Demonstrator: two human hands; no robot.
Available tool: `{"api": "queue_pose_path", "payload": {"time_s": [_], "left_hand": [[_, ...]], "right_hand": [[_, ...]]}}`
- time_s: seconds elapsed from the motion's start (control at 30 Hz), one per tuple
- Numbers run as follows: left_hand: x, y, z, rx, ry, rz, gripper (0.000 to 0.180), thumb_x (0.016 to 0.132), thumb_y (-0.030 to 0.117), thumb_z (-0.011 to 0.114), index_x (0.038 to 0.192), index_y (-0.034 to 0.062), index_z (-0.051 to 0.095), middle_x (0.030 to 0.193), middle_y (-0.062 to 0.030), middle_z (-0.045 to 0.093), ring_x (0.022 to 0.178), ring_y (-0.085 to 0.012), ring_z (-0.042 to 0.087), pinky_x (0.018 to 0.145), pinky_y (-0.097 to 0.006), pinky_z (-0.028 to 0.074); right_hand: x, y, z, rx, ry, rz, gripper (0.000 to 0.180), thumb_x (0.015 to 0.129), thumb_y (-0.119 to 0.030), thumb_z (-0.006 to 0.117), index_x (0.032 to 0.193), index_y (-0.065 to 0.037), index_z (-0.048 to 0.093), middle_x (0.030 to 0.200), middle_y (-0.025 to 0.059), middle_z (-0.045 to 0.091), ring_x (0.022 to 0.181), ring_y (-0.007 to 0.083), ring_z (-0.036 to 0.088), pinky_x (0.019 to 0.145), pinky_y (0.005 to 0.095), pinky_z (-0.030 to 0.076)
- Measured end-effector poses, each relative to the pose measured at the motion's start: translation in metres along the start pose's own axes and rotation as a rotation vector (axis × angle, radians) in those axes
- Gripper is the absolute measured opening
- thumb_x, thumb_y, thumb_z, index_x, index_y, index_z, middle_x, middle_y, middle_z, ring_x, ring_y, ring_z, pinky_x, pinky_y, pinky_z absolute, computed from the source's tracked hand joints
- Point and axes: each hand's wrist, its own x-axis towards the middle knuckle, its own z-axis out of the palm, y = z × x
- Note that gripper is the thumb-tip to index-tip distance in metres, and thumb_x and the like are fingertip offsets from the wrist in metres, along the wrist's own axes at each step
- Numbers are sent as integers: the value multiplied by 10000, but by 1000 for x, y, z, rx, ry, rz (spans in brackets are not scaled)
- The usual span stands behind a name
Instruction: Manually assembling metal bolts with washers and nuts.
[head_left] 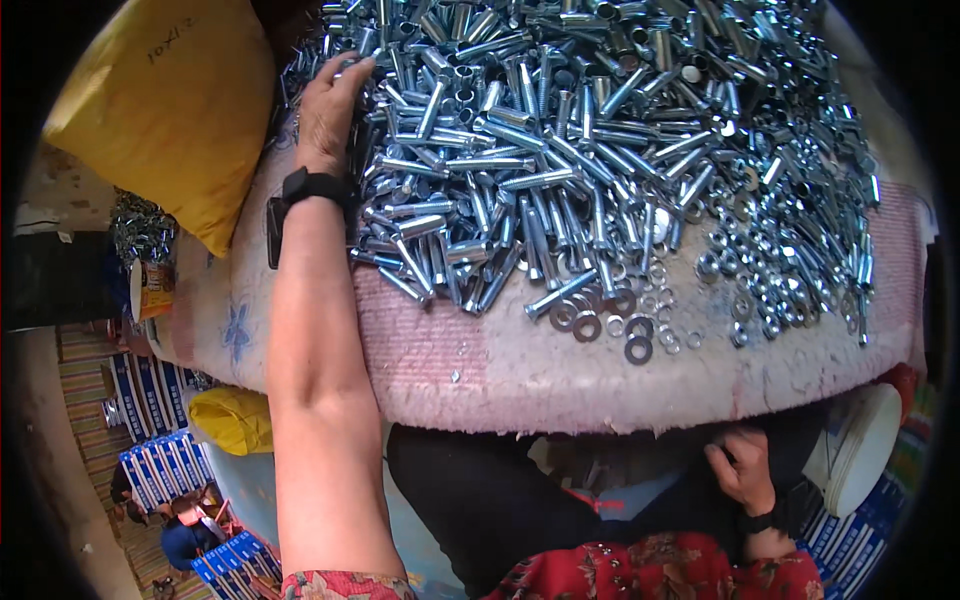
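A pink padded work surface (560, 370) is seen filling the middle of the view, its near edge curving just above the lap; a bare strip is left between that edge and the metal parts. Most of the surface is covered by a large heap of silver bolts (560, 130), reaching the far and right rims, so open room is found only along the near strip and at the left. A yellow sack (170, 110) is set at the far left, beside the heap. Loose washers (620, 325) are scattered at the heap's near fringe. The left hand (330, 110) is laid flat, fingers extended, on the heap's left margin, nothing visibly gripped. The bolts beside it lie jumbled, their long axes mostly flat and pointing every way. The right hand (742, 468) is held low at the lap, fingers curled; whether anything is held cannot be told.
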Motion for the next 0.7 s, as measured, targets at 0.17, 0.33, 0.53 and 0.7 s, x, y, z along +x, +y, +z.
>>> {"api": "queue_pose_path", "payload": {"time_s": [0.17, 0.33, 0.53, 0.7], "left_hand": [[-30, 18, 0, 116, -55, 171, 384, 719, 335, 637, 986, 60, 637, 965, -119, 614, 897, -216, 559, 827, -292, 404], [-59, 20, 6, 195, -79, 185, 358, 697, 388, 654, 958, 141, 659, 987, -160, 571, 946, -277, 543, 825, -327, 418], [-87, 35, 11, 317, -135, 319, 316, 714, 391, 666, 941, 172, 659, 896, -133, 555, 882, -265, 553, 781, -329, 433], [-112, 42, 10, 353, -108, 322, 324, 726, 408, 656, 946, 171, 651, 859, -113, 553, 849, -258, 556, 745, -328, 439]], "right_hand": [[-1, -5, 1, 57, 8, -88, 148, 696, -42, 624, 617, -2, 505, 566, 124, 490, 501, 290, 485, 462, 351, 362], [-6, -4, 2, 58, 39, -120, 151, 704, -38, 622, 616, -1, 504, 564, 126, 488, 503, 287, 494, 462, 347, 369], [-7, -6, 6, 43, 70, -165, 161, 728, -42, 618, 627, -3, 498, 570, 129, 478, 504, 292, 492, 460, 349, 370], [-11, -6, 11, 48, 102, -214, 172, 744, -47, 612, 633, -2, 488, 570, 131, 464, 500, 296, 483, 455, 349, 365]]}}
